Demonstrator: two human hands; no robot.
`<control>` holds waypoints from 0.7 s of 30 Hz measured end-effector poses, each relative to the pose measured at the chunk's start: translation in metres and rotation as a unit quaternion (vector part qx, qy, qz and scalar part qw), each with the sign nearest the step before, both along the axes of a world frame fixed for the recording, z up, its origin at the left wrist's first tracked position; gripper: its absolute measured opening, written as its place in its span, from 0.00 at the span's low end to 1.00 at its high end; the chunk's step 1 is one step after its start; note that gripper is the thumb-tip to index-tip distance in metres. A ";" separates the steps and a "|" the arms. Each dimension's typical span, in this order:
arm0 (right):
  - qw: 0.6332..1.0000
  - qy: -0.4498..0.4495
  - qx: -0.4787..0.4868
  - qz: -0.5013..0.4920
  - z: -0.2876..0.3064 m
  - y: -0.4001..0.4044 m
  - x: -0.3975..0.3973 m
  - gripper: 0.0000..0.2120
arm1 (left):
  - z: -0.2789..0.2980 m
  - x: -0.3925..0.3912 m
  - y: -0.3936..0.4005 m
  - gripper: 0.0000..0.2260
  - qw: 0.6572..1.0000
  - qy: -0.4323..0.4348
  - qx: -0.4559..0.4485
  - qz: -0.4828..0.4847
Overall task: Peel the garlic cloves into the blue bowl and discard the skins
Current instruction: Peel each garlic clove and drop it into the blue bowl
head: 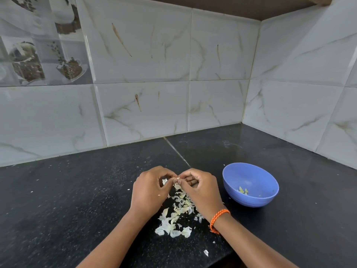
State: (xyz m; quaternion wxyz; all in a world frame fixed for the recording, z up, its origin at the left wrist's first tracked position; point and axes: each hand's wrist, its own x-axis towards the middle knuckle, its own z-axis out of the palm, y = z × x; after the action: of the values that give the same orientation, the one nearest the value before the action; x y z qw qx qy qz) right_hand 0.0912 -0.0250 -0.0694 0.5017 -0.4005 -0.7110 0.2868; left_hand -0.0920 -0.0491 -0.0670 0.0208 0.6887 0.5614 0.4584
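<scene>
Your left hand point(149, 187) and right hand point(201, 187) both pinch one garlic clove point(177, 178), mostly hidden by fingertips. Skins point(174, 219) partly under your wrists. Blue bowl point(251, 171) contents too small to count.

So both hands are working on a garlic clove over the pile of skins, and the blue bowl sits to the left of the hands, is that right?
Not quite. In the head view the blue bowl sits to the right of the hands, not the left. The rest holds: the left hand and right hand pinch a garlic clove over the pile of skins.
</scene>
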 end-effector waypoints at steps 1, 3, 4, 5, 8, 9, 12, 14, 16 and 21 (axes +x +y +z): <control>1.000 -0.006 0.013 -0.010 -0.002 0.000 -0.003 0.01 | 0.000 0.000 0.000 0.03 1.000 0.004 -0.002 0.009; 0.999 -0.025 0.035 -0.026 -0.005 -0.002 -0.008 0.05 | 0.000 -0.001 0.000 0.05 1.000 0.014 -0.009 0.023; 0.998 -0.033 0.039 -0.029 -0.007 -0.002 -0.010 0.07 | 0.000 -0.001 0.001 0.05 0.999 0.016 -0.014 0.026; 0.998 -0.041 0.041 -0.030 -0.008 -0.002 -0.011 0.08 | -0.001 -0.001 0.002 0.06 0.999 0.019 -0.019 0.027; 0.996 -0.072 0.042 -0.036 -0.007 0.002 -0.011 0.08 | -0.002 -0.004 0.004 0.07 0.998 0.028 -0.035 0.040; 0.995 -0.083 0.038 -0.040 -0.005 0.003 -0.010 0.07 | -0.002 -0.005 0.005 0.08 0.998 0.032 -0.039 0.046; 0.993 -0.107 0.019 -0.045 -0.002 0.005 -0.010 0.05 | -0.001 -0.006 0.005 0.12 0.997 0.041 -0.043 0.056; 0.983 -0.175 0.042 -0.041 -0.001 0.006 -0.011 0.03 | -0.002 -0.006 0.006 0.11 0.996 0.033 -0.043 0.069; 0.952 -0.287 0.098 -0.030 0.003 0.005 -0.011 0.05 | -0.003 -0.006 0.006 0.08 0.994 0.018 -0.049 0.092; 0.913 -0.377 0.154 0.009 0.032 0.007 -0.012 0.07 | -0.005 -0.007 0.004 0.06 0.990 -0.006 -0.055 0.128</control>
State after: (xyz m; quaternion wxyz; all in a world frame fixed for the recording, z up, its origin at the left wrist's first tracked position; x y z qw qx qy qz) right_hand 0.0795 -0.0175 -0.0377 0.2493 -0.3905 -0.8862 0.0056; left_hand -0.0986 -0.0452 -0.0722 0.0032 0.6058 0.6694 0.4299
